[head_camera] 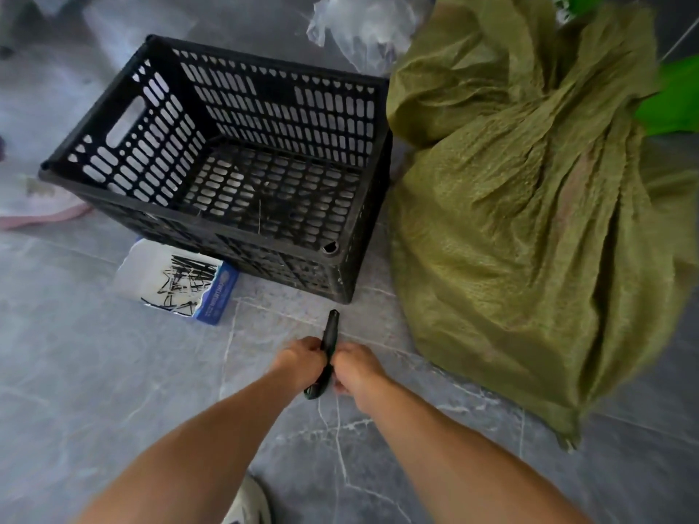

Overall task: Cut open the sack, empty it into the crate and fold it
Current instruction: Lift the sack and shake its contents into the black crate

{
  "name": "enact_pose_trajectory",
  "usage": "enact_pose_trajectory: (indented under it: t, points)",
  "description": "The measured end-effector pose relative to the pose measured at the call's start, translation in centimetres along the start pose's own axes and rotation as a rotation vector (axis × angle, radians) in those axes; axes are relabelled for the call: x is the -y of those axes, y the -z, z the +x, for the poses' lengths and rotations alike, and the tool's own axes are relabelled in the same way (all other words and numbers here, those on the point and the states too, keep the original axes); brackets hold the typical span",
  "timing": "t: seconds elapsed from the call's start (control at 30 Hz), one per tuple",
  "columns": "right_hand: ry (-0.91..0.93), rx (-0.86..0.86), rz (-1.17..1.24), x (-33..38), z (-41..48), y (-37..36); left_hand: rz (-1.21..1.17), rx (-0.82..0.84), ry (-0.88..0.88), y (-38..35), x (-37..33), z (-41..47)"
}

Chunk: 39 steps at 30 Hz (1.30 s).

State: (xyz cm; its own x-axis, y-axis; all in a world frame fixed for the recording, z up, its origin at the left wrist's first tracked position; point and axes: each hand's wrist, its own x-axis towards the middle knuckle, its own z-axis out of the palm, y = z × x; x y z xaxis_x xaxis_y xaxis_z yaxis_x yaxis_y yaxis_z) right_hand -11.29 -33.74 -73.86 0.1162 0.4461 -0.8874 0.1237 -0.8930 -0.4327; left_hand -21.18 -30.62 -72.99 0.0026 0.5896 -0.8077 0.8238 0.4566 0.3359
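Observation:
A full olive-green woven sack (529, 221) lies on the grey tiled floor at the right, its neck bunched shut near the top. To its left stands a black perforated plastic crate (113, 122) with nothing inside. In front of the crate, my left hand (302, 363) and my right hand (357, 366) both grip a slim black cutting tool (331, 327), which looks like a utility knife; its tip points up toward the crate. Whether a blade is out I cannot tell. Both hands are well left of the sack's lower edge.
A small blue and white open box (177, 281) holding several black strips lies at the crate's near left corner. Crumpled clear plastic (363, 28) lies behind the crate. Something bright green (673, 100) shows behind the sack. A pink-edged item (41, 209) lies far left. My shoe (249, 501) is at the bottom.

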Motion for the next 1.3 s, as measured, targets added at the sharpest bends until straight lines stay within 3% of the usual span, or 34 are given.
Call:
enact_pose_trajectory:
  t: [0.33,0.53,0.8,1.03,1.2,1.3]
  points:
    - [-0.009,0.063,-0.039,-0.1,0.0,-0.6,-0.010,-0.010,0.023,0.3,0.3,0.0]
    - [0.146,-0.043,-0.250,1.4,-2.1,1.8,-0.032,-0.010,-0.022,2.4,-0.6,-1.3]
    - [0.335,-0.144,-0.331,4.6,-6.3,6.2,0.210,0.087,-0.163,5.4,-4.9,-5.5]
    - [0.619,-0.278,-0.308,9.6,-12.2,10.4,0.335,0.100,-0.338,8.8,-11.5,-11.1]
    - [0.899,-0.449,-0.244,14.4,-18.3,14.2,0.114,-0.001,-0.369,11.3,-15.8,-13.1]
    - [1.055,-0.681,-0.174,15.9,-21.3,16.1,-0.020,-0.070,-0.427,11.8,-18.0,-13.7]
